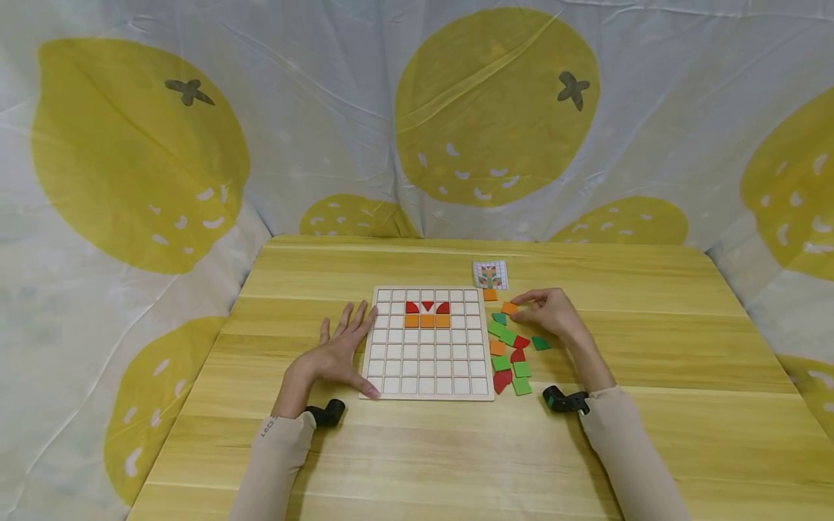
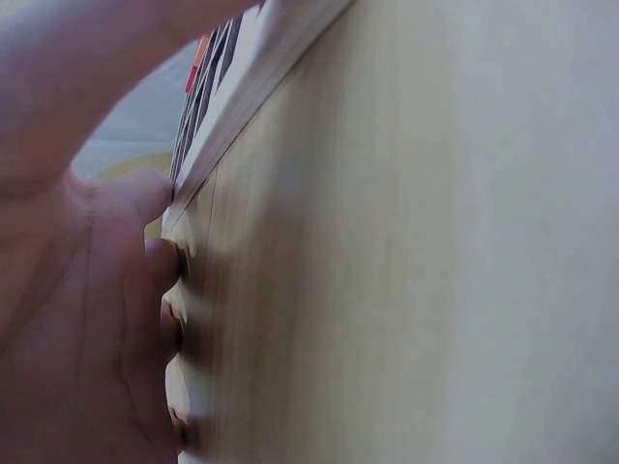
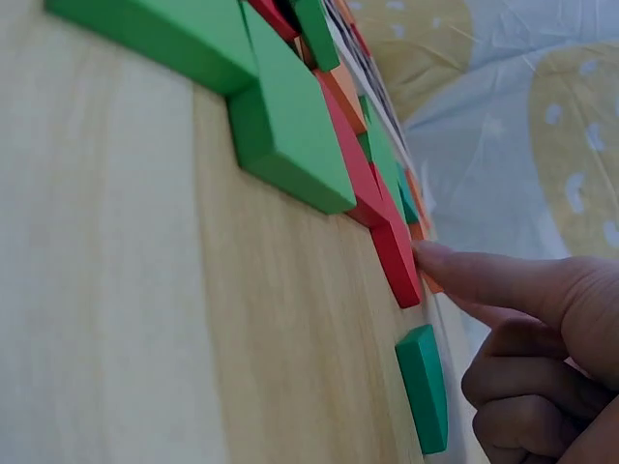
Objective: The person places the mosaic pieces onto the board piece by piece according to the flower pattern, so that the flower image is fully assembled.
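A square wooden grid board [image 1: 426, 362] lies on the table. In its upper rows sit two red quarter-round tiles, a red triangle [image 1: 427, 305] and a row of three orange square tiles [image 1: 426, 320]. My left hand [image 1: 335, 356] rests with spread fingers along the board's left edge, its thumb at the near left corner. To the right of the board, my right hand [image 1: 550, 312] pinches an orange square tile [image 1: 510, 308] between thumb and forefinger. In the right wrist view its other fingers [image 3: 527, 387] are curled, and the orange tile is mostly hidden.
Loose green tiles [image 1: 522, 370], red tiles [image 1: 502, 381] and orange tiles lie right of the board. A dark green piece [image 1: 541, 343] sits apart near the right wrist. A small printed pattern card [image 1: 490, 275] lies behind them. A lemon-print cloth [image 1: 326, 130] hangs behind the table.
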`<state>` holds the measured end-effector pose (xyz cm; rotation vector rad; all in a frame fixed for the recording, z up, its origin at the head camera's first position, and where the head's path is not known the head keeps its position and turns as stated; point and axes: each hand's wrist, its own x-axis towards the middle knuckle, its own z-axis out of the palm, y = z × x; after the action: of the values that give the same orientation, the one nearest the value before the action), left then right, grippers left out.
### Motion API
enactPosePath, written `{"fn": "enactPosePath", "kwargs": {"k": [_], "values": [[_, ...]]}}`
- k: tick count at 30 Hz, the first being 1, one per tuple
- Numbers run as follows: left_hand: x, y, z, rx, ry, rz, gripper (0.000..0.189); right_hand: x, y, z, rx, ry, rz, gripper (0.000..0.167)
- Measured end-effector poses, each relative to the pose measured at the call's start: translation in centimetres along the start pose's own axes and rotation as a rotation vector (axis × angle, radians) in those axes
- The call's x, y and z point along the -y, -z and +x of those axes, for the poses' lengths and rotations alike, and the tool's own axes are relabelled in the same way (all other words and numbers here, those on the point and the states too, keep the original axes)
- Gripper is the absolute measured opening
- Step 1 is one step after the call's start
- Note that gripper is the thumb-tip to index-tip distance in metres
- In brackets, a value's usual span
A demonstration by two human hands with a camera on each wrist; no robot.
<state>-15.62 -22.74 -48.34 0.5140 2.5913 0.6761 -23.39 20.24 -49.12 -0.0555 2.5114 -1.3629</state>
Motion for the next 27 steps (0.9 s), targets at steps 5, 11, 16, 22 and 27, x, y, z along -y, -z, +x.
{"fn": "enactPosePath", "kwargs": {"k": [5, 11, 16, 22, 27], "values": [[0.0, 0.0, 0.1, -0.002, 0.002, 0.002, 0.154, 0.1, 0.1, -0.2, -0.015, 0.018, -0.022, 0.034], [0.0, 0.0, 0.1, 0.007, 0.004, 0.006, 0.154, 1.7, -1.0, -0.8, 0.021, 0.078, 0.016, 0.03], [0.1, 0.0, 0.0, 0.007, 0.007, 0.001, 0.155, 3.9, -4.0, -1.1, 0.118, 0.138, 0.044, 0.026], [0.1, 0.0, -0.1, 0.004, 0.005, -0.009, 0.154, 6.0, -7.8, -0.9, 0.194, 0.168, 0.036, 0.023], [0.1, -0.1, -0.1, 0.004, 0.004, -0.002, 0.154, 7.1, -9.8, -0.8, 0.225, 0.2, 0.0, 0.023]]}}
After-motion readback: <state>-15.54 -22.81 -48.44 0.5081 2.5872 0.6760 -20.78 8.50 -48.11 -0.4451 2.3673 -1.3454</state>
